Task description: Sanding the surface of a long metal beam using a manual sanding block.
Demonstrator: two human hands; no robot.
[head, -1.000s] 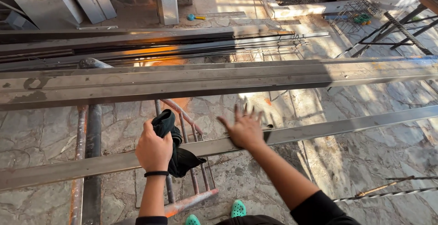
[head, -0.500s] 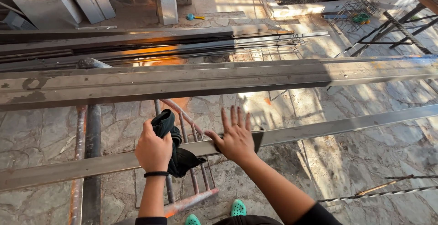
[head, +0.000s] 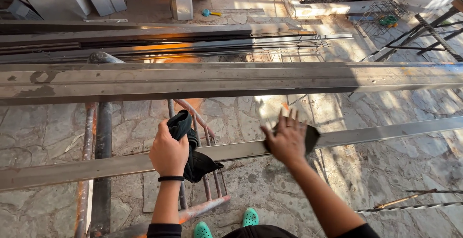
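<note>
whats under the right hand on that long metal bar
A dark pad lies under the right hand, pressed on the long metal bar. Only the pad's right edge shows; the rest, and the bar beneath, is covered.

there is one view only, from the person's head, looking steeply down and forward. it sits close over the left hand [head: 168, 153] and right hand [head: 286, 141], with the long steel bar [head: 87, 166] crossing beneath, paving farther off.

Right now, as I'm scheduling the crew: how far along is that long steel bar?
Done: nothing visibly; the steel bar looks uniform. In hand: left hand grips a dark cloth at the bar, right hand, blurred, open over it. Left: seemingly its whole length.
</note>
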